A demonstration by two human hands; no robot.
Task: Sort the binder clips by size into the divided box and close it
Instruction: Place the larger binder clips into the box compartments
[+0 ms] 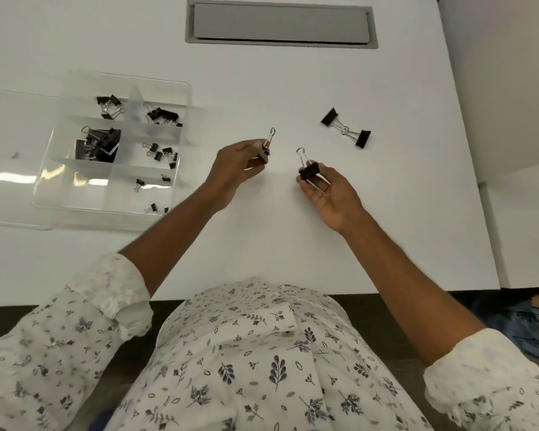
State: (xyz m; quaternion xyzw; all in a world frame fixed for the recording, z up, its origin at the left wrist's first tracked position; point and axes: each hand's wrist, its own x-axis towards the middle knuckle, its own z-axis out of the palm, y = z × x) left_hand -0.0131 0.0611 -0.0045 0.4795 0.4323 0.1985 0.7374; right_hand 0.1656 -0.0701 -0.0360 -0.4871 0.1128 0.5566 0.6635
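Lid [13,197]: clear, folded flat on the table's [262,244] left side, so closing is not yet due.
Divided box [72,188]: open, far left; clips already lie grouped in its compartments, the biggest in the middle-left cell, the tiniest along the lower right.
Left hand [237,169]: raised over the table, thumb and fingertips pinching the narrow clip [266,147], wire handle pointing away.
Right hand [327,194]: palm up, fingers half open, thumb and fingertips holding the wider clip [308,171] by its black body.
Loose pair [346,130]: two large clips on the table, well right of both hands, handles touching.
Step in hand: probably comparing the two held clips side by side.
Doing it well: judge by body width, then carry each over its matching cell and release low, so it does not bounce across a divider.
Reach: the box lies well left of the left hand; the right hand's clip has further to travel.
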